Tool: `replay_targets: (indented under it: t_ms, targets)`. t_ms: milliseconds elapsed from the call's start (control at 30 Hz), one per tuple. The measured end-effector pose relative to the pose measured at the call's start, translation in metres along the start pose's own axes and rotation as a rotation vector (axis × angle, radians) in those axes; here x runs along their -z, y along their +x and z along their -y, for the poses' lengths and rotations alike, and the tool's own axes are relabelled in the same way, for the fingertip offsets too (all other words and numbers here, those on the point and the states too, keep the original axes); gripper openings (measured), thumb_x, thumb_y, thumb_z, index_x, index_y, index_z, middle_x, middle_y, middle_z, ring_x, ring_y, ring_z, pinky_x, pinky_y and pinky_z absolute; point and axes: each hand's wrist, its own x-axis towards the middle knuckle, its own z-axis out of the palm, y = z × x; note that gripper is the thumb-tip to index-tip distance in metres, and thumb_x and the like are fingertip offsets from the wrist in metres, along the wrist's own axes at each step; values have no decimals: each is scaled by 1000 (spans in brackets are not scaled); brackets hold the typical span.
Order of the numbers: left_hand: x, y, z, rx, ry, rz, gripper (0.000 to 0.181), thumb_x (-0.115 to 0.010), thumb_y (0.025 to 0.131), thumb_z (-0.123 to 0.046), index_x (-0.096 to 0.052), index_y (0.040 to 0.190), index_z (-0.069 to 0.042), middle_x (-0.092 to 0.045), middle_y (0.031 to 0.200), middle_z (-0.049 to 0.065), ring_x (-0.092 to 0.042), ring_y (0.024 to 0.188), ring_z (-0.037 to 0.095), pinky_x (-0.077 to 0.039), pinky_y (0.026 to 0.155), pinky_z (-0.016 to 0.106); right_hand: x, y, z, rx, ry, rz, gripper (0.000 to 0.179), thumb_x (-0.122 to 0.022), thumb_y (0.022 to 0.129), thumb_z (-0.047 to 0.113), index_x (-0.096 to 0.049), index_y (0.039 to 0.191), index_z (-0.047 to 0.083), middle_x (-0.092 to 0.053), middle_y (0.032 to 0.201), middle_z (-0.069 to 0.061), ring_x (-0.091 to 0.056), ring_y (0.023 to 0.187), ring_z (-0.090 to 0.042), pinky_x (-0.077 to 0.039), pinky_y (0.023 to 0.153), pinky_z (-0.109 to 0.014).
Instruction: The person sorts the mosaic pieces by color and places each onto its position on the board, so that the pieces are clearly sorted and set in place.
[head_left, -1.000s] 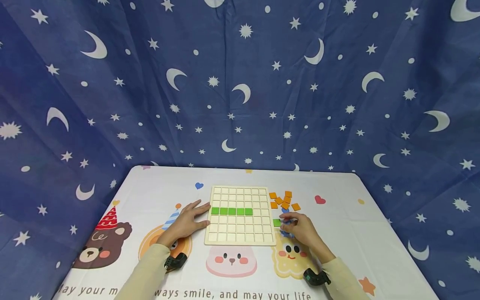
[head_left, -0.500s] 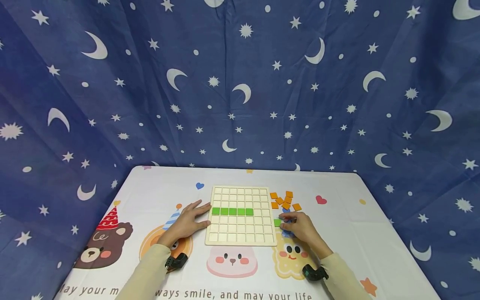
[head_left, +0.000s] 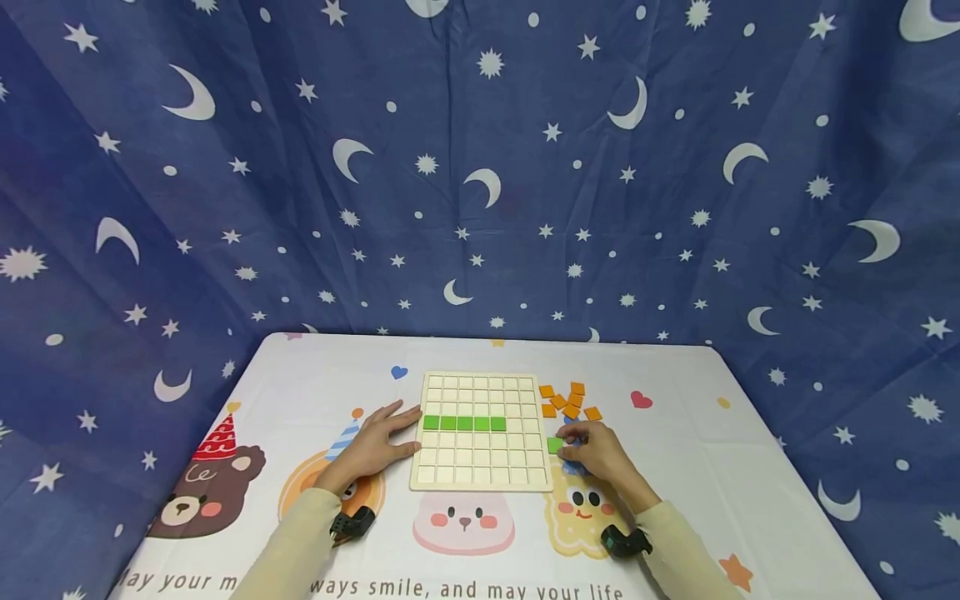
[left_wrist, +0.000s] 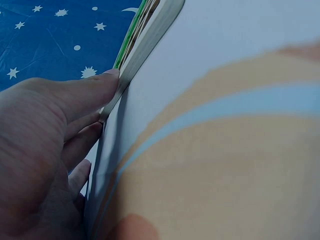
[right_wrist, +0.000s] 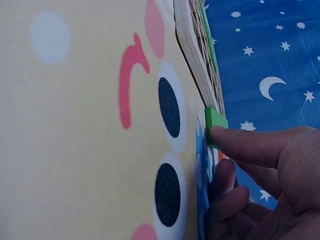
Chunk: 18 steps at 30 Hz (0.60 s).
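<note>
A pale wooden grid board (head_left: 482, 492) lies on the table with a row of several green square tiles (head_left: 465, 423) in its cells, starting from the left side. My left hand (head_left: 374, 446) touches the board's left edge with thumb and fingertips, fingers spread and fairly straight. In the left wrist view, the thumb meets the board's rim (left_wrist: 145, 47). Just off the board's right edge, my right hand (head_left: 600, 450) pinches a loose green tile (right_wrist: 214, 120) between thumb and forefinger. The other right fingers are curled below it.
Several orange square tiles (head_left: 572, 400) lie scattered beyond the right hand, beside the board's upper right. A white cartoon-print tablecloth (head_left: 660, 375) covers the table. Behind it hangs a dark blue curtain (head_left: 420, 217) with moons and stars.
The right hand has shifted slightly left, its thumb and forefinger closing in on the loose green tile, more of which now shows. The left hand stays at the board's edge.
</note>
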Motion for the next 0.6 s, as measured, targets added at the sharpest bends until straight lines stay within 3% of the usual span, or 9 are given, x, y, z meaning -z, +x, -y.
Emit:
replay_targets:
  t_ms: [600]
  targets:
    - [0,-1,0,14,-2,3,63,-73,88,-35,-51,145,-19,-39,157,4,-18,150,41,-19,116,67,1,-1,-4,23,50,-24,13,-78,81,6,-69,88,12,-62,75,2,-51,73,-14,-42,73,-27]
